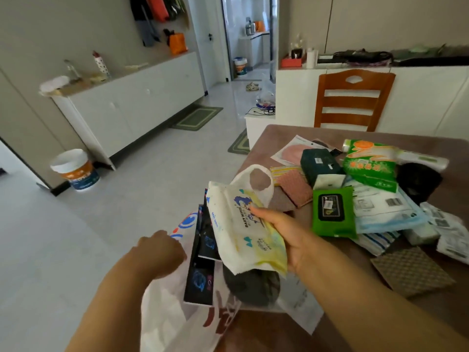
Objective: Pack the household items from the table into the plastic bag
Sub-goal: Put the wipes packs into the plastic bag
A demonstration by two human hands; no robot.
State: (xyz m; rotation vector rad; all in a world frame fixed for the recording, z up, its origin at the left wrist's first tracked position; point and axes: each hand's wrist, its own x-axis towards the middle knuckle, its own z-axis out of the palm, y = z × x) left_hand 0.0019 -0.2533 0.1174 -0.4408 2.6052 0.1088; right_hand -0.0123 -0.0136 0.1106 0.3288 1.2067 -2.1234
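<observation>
Right hand (291, 240) grips the baby-wipes pack (246, 229) above the plastic bag (175, 323); left hand (162, 252), seemingly closed, pinches its rim.

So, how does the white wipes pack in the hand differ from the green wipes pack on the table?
The white wipes pack is held tilted in the right hand over the plastic bag; the green wipes pack lies flat on the table. The white one carries cartoon prints and yellow edges; the green one is plain bright green with a dark lid label. The white pack looks larger. Both are soft flat packets.
</observation>
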